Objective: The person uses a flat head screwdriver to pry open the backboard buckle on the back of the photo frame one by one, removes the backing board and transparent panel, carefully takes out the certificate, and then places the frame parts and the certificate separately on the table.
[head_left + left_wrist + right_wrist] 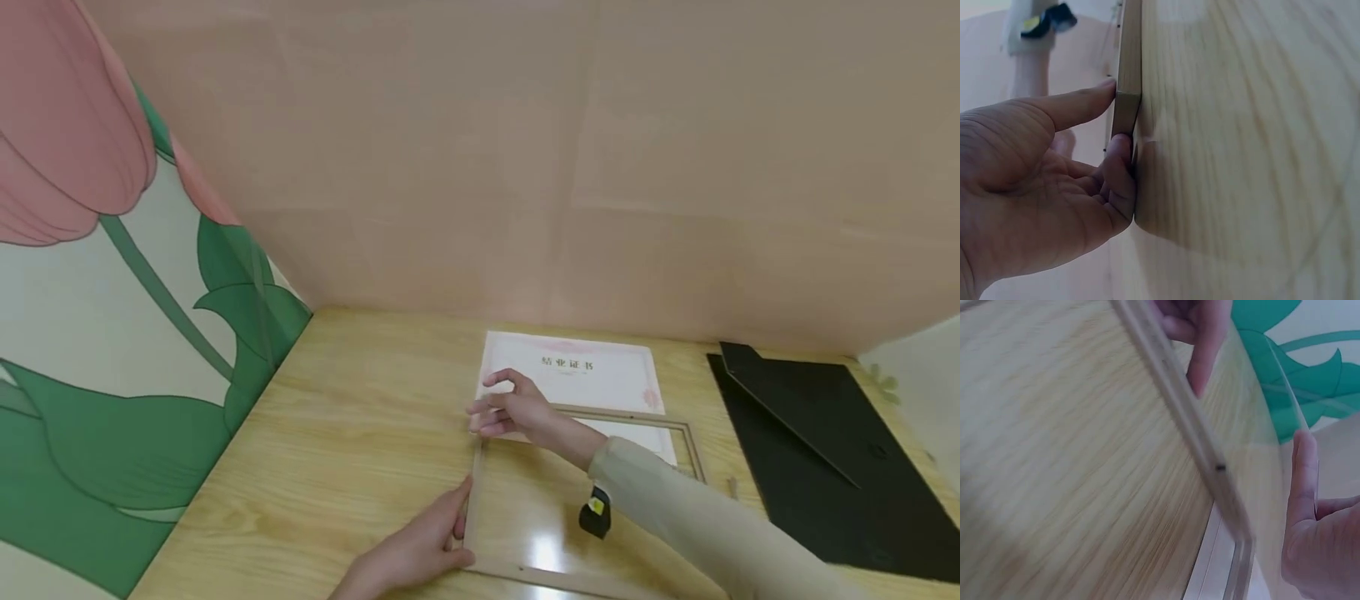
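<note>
A thin wooden picture frame (547,577) lies flat on the table. My left hand (427,533) grips its near left corner, the thumb on the upper face and a curled finger against the underside, as the left wrist view shows. Above the far left corner is my right hand (517,408), its fingers bent. In the right wrist view it pinches the edge of a clear sheet (1287,387), which slants up away from the fingertips. Most of that sheet is too transparent to make out in the head view. A printed white certificate (600,383) lies partly under the frame's far side.
A black backing board (795,450) with a folding stand leg lies at the right. The wood-grain table (360,400) meets a plain pinkish backdrop (465,167) behind and a tulip-patterned panel (150,450) at the left. Light reflects off the surface inside the frame.
</note>
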`<action>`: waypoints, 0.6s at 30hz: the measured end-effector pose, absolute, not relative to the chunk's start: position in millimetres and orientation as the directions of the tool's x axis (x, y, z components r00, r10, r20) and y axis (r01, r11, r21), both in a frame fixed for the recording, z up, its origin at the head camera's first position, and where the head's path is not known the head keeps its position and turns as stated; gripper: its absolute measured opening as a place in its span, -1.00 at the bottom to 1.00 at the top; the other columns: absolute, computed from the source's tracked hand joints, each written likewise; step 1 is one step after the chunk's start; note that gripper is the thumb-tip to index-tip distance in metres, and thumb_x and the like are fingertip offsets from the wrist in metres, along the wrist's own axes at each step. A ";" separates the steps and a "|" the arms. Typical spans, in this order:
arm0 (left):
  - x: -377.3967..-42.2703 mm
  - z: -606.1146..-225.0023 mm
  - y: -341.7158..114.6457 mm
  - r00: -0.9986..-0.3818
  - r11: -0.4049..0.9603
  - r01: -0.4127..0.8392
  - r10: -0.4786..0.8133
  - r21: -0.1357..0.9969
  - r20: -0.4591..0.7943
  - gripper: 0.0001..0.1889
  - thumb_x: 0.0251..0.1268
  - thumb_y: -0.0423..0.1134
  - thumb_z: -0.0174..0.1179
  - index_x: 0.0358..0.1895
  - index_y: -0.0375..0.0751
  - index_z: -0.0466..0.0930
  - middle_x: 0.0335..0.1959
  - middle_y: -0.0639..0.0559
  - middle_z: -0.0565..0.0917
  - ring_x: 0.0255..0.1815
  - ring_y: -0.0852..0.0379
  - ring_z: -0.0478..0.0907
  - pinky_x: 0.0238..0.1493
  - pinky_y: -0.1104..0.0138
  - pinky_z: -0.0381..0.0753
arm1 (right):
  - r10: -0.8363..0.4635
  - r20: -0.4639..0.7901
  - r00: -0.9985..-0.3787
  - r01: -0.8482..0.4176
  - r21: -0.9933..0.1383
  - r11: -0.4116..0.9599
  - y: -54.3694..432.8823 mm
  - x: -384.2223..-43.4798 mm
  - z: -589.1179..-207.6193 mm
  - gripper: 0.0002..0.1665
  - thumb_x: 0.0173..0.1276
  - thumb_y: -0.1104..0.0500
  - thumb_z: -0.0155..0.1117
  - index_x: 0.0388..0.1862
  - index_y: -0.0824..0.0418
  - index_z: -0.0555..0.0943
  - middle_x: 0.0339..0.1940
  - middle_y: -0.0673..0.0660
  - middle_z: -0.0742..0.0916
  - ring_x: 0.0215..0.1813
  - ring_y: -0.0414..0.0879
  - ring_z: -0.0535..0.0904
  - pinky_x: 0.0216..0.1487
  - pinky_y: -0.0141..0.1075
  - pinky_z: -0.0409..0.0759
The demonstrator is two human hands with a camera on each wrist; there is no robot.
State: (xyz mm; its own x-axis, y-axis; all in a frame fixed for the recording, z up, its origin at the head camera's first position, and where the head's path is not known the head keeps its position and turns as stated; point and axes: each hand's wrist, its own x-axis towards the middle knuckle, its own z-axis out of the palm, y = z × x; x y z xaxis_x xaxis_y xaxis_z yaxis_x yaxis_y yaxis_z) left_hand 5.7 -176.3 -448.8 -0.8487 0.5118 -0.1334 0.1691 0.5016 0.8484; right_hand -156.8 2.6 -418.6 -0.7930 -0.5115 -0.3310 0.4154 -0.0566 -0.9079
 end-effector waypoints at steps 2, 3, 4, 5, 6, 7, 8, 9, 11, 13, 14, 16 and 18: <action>5.1 -449.0 -176.6 -0.848 0.509 0.181 0.514 0.842 -0.129 -0.06 0.21 -0.26 0.32 0.49 -0.47 -0.12 -0.33 0.19 0.41 -0.44 0.39 0.34 -0.41 0.50 0.46 | -0.512 -0.337 -0.790 0.424 -0.904 -0.060 -12.2 -160.3 -420.4 -0.68 0.45 0.45 -0.06 0.12 0.36 0.19 -0.10 0.51 0.67 -0.40 0.07 0.73 -0.38 -0.22 0.70; 4.9 -449.0 -176.9 -0.848 0.509 0.181 0.514 0.842 -0.129 -0.06 0.21 -0.26 0.32 0.49 -0.47 -0.12 -0.34 0.20 0.41 -0.42 0.38 0.34 -0.40 0.50 0.46 | -0.513 -0.338 -0.789 0.428 -0.901 -0.064 -19.0 -162.1 -421.6 -0.68 0.45 0.46 -0.08 0.12 0.37 0.18 -0.09 0.52 0.66 -0.40 0.07 0.73 -0.37 -0.22 0.70; 5.2 -448.6 -177.5 -0.846 0.511 0.181 0.516 0.840 -0.131 -0.06 0.21 -0.25 0.32 0.49 -0.47 -0.12 -0.34 0.20 0.40 -0.40 0.37 0.34 -0.38 0.50 0.46 | -0.512 -0.341 -0.788 0.433 -0.899 -0.068 -25.4 -163.4 -423.1 -0.68 0.46 0.46 -0.09 0.13 0.37 0.18 -0.08 0.53 0.66 -0.40 0.07 0.73 -0.36 -0.21 0.70; 5.2 -448.2 -178.0 -0.844 0.517 0.182 0.518 0.836 -0.137 -0.06 0.22 -0.24 0.32 0.49 -0.46 -0.12 -0.33 0.20 0.40 -0.38 0.37 0.34 -0.36 0.50 0.46 | -0.509 -0.342 -0.790 0.436 -0.897 -0.073 -31.4 -164.5 -424.6 -0.68 0.46 0.47 -0.10 0.14 0.37 0.18 -0.07 0.53 0.65 -0.40 0.06 0.73 -0.35 -0.22 0.70; 5.2 -447.5 -178.3 -0.844 0.518 0.182 0.519 0.836 -0.138 -0.06 0.22 -0.24 0.32 0.49 -0.46 -0.12 -0.33 0.20 0.40 -0.37 0.36 0.34 -0.35 0.50 0.46 | -0.504 -0.348 -0.790 0.444 -0.893 -0.079 -37.0 -165.7 -426.1 -0.67 0.46 0.47 -0.10 0.15 0.37 0.18 -0.07 0.52 0.65 -0.40 0.06 0.73 -0.34 -0.22 0.70; 5.3 -447.1 -178.5 -0.843 0.520 0.181 0.520 0.835 -0.141 -0.07 0.22 -0.25 0.32 0.49 -0.46 -0.12 -0.33 0.20 0.40 -0.36 0.36 0.34 -0.33 0.49 0.46 | -0.499 -0.351 -0.792 0.448 -0.890 -0.085 -42.2 -166.7 -427.6 -0.66 0.46 0.47 -0.10 0.16 0.38 0.18 -0.07 0.51 0.66 -0.40 0.07 0.73 -0.34 -0.22 0.70; 5.3 -446.9 -178.6 -0.842 0.526 0.183 0.519 0.831 -0.143 -0.06 0.22 -0.25 0.32 0.49 -0.46 -0.12 -0.33 0.20 0.39 -0.34 0.36 0.34 -0.30 0.48 0.46 | -0.495 -0.355 -0.793 0.453 -0.887 -0.091 -47.1 -167.6 -429.2 -0.66 0.46 0.47 -0.09 0.16 0.38 0.18 -0.08 0.50 0.66 -0.40 0.07 0.73 -0.34 -0.23 0.70; 5.3 -446.7 -178.6 -0.842 0.529 0.183 0.520 0.829 -0.146 -0.07 0.22 -0.25 0.32 0.49 -0.45 -0.12 -0.32 0.21 0.39 -0.33 0.35 0.34 -0.28 0.48 0.46 | -0.490 -0.358 -0.795 0.457 -0.884 -0.097 -51.9 -168.6 -431.4 -0.65 0.45 0.47 -0.07 0.16 0.37 0.19 -0.08 0.49 0.67 -0.40 0.07 0.73 -0.34 -0.23 0.70; 4.9 -446.2 -178.2 -0.841 0.541 0.189 0.520 0.820 -0.150 -0.07 0.22 -0.25 0.32 0.49 -0.45 -0.11 -0.32 0.22 0.39 -0.31 0.36 0.35 -0.24 0.47 0.46 | -0.478 -0.370 -0.796 0.468 -0.878 -0.100 -60.5 -169.4 -434.4 -0.64 0.43 0.48 -0.05 0.16 0.37 0.20 -0.10 0.48 0.68 -0.42 0.06 0.73 -0.37 -0.23 0.70; 4.4 -446.1 -177.5 -0.840 0.546 0.187 0.520 0.817 -0.155 -0.07 0.22 -0.25 0.32 0.50 -0.44 -0.12 -0.31 0.23 0.39 -0.30 0.37 0.35 -0.22 0.48 0.45 | -0.472 -0.387 -0.792 0.483 -0.870 -0.097 -68.0 -169.7 -437.5 -0.64 0.42 0.48 -0.05 0.15 0.36 0.21 -0.10 0.48 0.68 -0.44 0.06 0.73 -0.39 -0.23 0.70; 4.3 -446.1 -177.2 -0.839 0.548 0.184 0.519 0.816 -0.160 -0.07 0.23 -0.25 0.32 0.50 -0.43 -0.12 -0.30 0.23 0.40 -0.30 0.37 0.35 -0.22 0.48 0.45 | -0.470 -0.394 -0.790 0.489 -0.867 -0.094 -71.3 -169.7 -439.0 -0.64 0.41 0.49 -0.06 0.14 0.35 0.21 -0.10 0.48 0.68 -0.45 0.05 0.73 -0.39 -0.23 0.70; 4.1 -445.8 -177.2 -0.837 0.548 0.176 0.521 0.818 -0.169 -0.07 0.24 -0.25 0.31 0.50 -0.42 -0.13 -0.28 0.24 0.40 -0.32 0.38 0.36 -0.24 0.49 0.46 | -0.470 -0.403 -0.785 0.496 -0.864 -0.088 -77.3 -169.6 -441.9 -0.64 0.40 0.50 -0.08 0.13 0.35 0.21 -0.09 0.49 0.67 -0.46 0.06 0.72 -0.39 -0.21 0.70; 3.9 -446.1 -177.9 -0.837 0.553 0.174 0.518 0.815 -0.173 -0.07 0.24 -0.25 0.31 0.50 -0.42 -0.13 -0.28 0.24 0.40 -0.32 0.38 0.36 -0.25 0.49 0.46 | -0.470 -0.409 -0.782 0.501 -0.861 -0.085 -82.0 -169.7 -444.5 -0.65 0.40 0.50 -0.10 0.13 0.36 0.21 -0.09 0.49 0.67 -0.45 0.09 0.72 -0.38 -0.19 0.70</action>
State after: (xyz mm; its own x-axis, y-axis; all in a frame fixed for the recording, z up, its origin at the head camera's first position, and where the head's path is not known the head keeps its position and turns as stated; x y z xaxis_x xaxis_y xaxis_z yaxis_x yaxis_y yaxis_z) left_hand 3.9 -177.9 -446.1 -0.8374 0.5184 -0.1733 0.1737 0.5530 0.8149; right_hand -169.7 -82.0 -444.5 -0.7823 -0.4699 -0.4090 0.5014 -0.0855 -0.8610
